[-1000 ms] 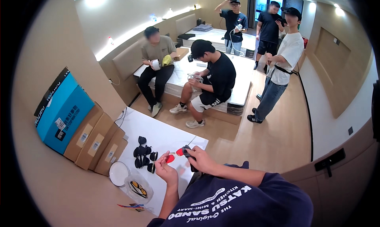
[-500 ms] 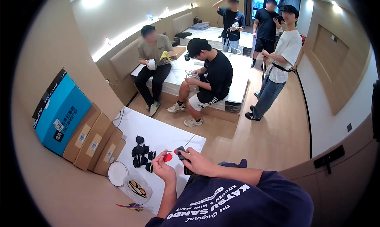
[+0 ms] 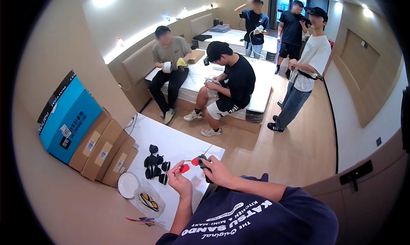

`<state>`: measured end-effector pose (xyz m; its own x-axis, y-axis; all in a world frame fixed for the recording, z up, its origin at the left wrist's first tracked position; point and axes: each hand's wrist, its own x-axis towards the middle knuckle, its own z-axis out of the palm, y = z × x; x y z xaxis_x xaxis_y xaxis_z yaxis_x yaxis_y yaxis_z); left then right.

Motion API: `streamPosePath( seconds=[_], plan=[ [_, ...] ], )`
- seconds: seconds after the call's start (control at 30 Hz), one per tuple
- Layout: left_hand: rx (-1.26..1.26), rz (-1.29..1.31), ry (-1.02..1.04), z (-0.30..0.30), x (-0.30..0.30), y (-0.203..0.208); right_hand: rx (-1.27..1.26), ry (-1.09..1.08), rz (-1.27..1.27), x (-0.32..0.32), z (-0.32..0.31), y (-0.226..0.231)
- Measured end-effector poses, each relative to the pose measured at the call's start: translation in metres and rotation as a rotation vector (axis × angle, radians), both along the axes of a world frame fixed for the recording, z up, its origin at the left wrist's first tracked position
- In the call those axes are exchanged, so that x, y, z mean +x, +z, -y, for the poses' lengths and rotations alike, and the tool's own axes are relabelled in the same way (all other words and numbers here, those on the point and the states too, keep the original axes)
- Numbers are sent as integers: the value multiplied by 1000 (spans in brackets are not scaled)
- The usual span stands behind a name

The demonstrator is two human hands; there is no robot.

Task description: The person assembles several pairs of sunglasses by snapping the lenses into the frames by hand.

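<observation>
Over the white table [image 3: 171,136], my left hand [image 3: 180,183] pinches a pair of glasses with red lenses [image 3: 185,168] by one side. My right hand [image 3: 221,172] is closed round a dark, soft-looking cloth [image 3: 202,160], pressed against the other red lens. Part of that lens is covered by the cloth and fingers. Several black sunglasses [image 3: 152,161] lie in a cluster left of my left hand. Closer to me, a clear plastic bag [image 3: 159,196] holds glasses with yellow lenses [image 3: 148,201]. A white round dish [image 3: 128,185] with a dark rim sits beside the bag.
Brown cartons [image 3: 104,153] and a blue box [image 3: 68,117] stand at the table's left. Thin coloured strips [image 3: 139,221] lie near the bag. Two people sit on a bed [image 3: 260,80] ahead; several others stand beyond. A door handle [image 3: 355,174] is at the right.
The view has shifted slightly. The cloth in my right hand has moved on the glasses, and more of the second red lens shows. Both hands keep their hold.
</observation>
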<state>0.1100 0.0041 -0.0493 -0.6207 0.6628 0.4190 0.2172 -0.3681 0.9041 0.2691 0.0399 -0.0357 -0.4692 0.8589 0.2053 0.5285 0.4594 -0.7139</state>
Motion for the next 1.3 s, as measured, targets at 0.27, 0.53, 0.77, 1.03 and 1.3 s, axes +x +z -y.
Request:
streamPosePath(
  seconds=[0.27,0.53,0.77,1.03,1.3],
  plan=[
    [23,-33,-23,1,3,0,-17,27,-48,-2,3,2],
    [39,-34,-10,-1,7,-2,32,11,-109,-3,7,4],
    [7,-29,-38,3,5,-2,44,-28,-106,-2,7,5],
    [16,-17,-39,1,5,1,12,-15,-99,1,5,16],
    [74,-30,-18,-1,3,-1,31,-57,-124,5,0,12]
  ],
)
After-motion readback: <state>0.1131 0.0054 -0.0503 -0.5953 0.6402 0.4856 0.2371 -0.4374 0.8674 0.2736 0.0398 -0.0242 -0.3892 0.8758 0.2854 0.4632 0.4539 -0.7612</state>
